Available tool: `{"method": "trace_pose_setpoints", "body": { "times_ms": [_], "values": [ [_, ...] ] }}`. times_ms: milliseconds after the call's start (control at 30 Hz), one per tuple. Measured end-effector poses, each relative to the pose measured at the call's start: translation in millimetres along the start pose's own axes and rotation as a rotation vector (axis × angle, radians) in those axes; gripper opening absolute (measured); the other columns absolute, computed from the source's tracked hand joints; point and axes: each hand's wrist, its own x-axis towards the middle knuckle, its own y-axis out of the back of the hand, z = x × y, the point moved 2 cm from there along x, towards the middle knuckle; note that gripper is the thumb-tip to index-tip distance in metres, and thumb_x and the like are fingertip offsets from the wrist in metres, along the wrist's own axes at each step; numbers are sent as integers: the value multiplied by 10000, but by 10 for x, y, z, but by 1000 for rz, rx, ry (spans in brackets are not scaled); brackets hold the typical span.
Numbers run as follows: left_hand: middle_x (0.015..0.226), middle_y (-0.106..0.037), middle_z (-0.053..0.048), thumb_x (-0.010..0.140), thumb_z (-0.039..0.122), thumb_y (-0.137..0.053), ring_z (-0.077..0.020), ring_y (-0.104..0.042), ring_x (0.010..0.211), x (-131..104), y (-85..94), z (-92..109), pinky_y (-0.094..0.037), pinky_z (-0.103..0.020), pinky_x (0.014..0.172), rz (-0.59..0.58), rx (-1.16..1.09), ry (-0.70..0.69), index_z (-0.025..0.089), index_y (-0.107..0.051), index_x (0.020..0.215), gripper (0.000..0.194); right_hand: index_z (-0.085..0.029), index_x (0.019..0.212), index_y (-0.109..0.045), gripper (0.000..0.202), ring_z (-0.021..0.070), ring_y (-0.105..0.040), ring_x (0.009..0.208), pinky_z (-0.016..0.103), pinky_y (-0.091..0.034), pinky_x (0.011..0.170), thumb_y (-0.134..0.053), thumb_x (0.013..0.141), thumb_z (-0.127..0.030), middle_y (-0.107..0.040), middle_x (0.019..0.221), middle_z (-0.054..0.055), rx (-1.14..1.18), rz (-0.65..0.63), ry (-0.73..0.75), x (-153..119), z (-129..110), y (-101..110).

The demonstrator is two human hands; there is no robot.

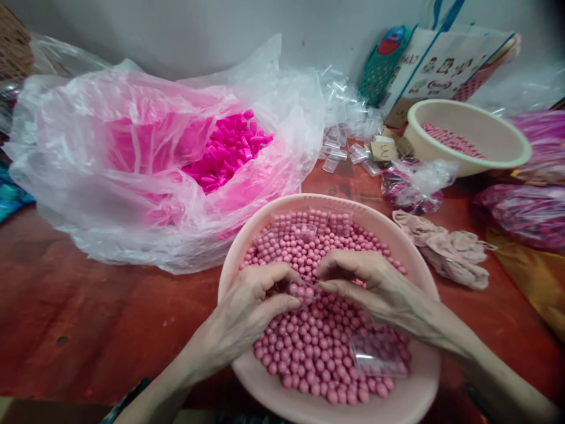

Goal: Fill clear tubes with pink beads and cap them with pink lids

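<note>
Left hand [253,300] and right hand [371,282] pinching together on a small clear packet [302,290] above the near pink basin [415,400], brimming with pink beads [309,347]. Some filled packets [318,221] lying at the far rim; heaps of loose beads left. Far left, plastic bag [132,176] of bright pink pieces [229,150]. Packet's contents hard to make out; both forearms cut off.
</note>
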Motion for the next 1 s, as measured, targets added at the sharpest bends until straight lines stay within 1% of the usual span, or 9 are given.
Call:
{"method": "trace_pose_setpoints", "body": {
  "times_ms": [100, 200, 300, 400, 567, 667, 767, 867, 1000],
  "values": [
    [930, -664, 22, 855, 195, -582, -151, -601, 909, -2, 2, -23, -437, -264, 847, 2, -22, 10, 208, -641, 972, 132, -198, 1042, -593, 145, 121, -593, 875, 219, -421, 780, -548, 904, -193, -656, 952, -4, 30, 39, 47, -18, 6, -6],
    [943, -659, 8, 862, 215, -573, -163, -616, 901, -10, 6, -63, -464, -292, 854, -22, -125, 58, 206, -618, 1023, 167, -226, 1159, -568, 279, 122, -587, 992, 221, -404, 879, -574, 887, -169, -662, 1054, -1, 32, 30, 98, -21, 8, -53],
    [905, -663, 6, 857, 200, -577, -151, -634, 849, -18, 10, -70, -493, -287, 825, -89, -291, 108, 197, -606, 1055, 200, -253, 1192, -562, 334, 113, -594, 965, 213, -415, 859, -605, 868, -181, -661, 1058, -16, 58, 5, 114, -2, 10, -87],
    [819, -654, 21, 840, 162, -590, -124, -645, 772, -18, 17, -47, -513, -240, 753, -124, -468, 151, 177, -617, 1004, 167, -242, 1130, -601, 274, 113, -607, 879, 211, -438, 787, -622, 858, -217, -670, 972, -22, 89, 15, 81, 20, 5, -84],
    [883, -652, 7, 816, 127, -606, -125, -655, 797, -1, 27, -29, -521, -234, 760, -60, -637, 159, 163, -609, 970, 158, -213, 1114, -599, 261, 127, -613, 847, 234, -440, 775, -626, 855, -231, -675, 948, -3, 92, 91, 103, 15, 4, -74],
    [873, -658, 0, 824, 145, -598, -135, -653, 791, -1, 23, -28, -518, -252, 765, -92, -606, 156, 165, -621, 1011, 189, -205, 1053, -618, 184, 141, -603, 877, 248, -428, 782, -592, 880, -262, -669, 961, 14, 62, 68, 123, 9, 23, -122],
    [898, -661, 8, 829, 151, -588, -148, -635, 862, -10, 36, -23, -488, -262, 820, -114, -441, 127, 190, -639, 1027, 209, -201, 971, -624, 138, 128, -586, 822, 236, -405, 716, -600, 875, -297, -655, 912, 0, 9, 24, 95, 13, 36, -180],
    [958, -667, 16, 821, 157, -594, -161, -596, 962, -21, 58, -10, -433, -256, 891, -90, -216, 64, 209, -654, 997, 193, -185, 864, -604, 141, 109, -539, 701, 230, -367, 635, -629, 851, -323, -611, 783, -29, -39, -28, 36, 16, 35, -206],
    [942, -679, 30, 805, 179, -588, -157, -586, 934, -38, 72, 27, -406, -238, 888, -46, -80, -16, 224, -670, 972, 192, -171, 808, -578, 166, 102, -530, 680, 220, -364, 626, -620, 857, -325, -600, 749, -37, 6, -113, 22, 11, 14, -180]
  ]
}}
